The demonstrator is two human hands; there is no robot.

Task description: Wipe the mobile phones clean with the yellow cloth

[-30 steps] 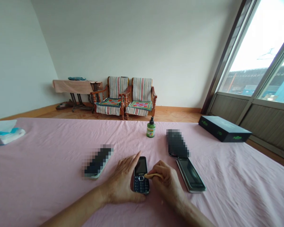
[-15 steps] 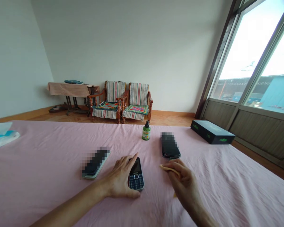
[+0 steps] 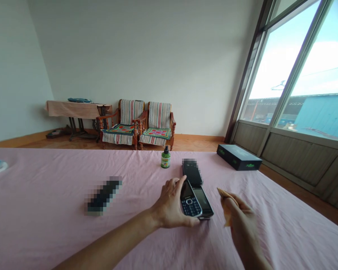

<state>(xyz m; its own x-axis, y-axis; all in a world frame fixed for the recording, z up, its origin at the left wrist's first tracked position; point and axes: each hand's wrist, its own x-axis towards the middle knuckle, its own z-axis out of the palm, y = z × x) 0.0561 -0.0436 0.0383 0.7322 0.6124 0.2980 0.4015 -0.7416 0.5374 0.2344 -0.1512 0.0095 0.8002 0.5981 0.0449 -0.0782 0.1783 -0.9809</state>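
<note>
Pinching the keypad phone (image 3: 190,202) by its edges between thumb and fingers of the left hand (image 3: 170,204), in the head view overlapping the silver-edged phone (image 3: 205,203); cannot tell whether touching it. Pinching a tan cloth (image 3: 227,217) in the right hand (image 3: 243,219), apart from both phones, over the pink sheet (image 3: 56,187).

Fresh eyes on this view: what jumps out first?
Probably the left hand holding a dark keypad phone, which partly hides a second phone near the middle of the pink sheet. To their right, the right hand pinches a tan cloth. Farther back, a green bottle stands upright, with two striped-covered chairs before the far wall.
</note>
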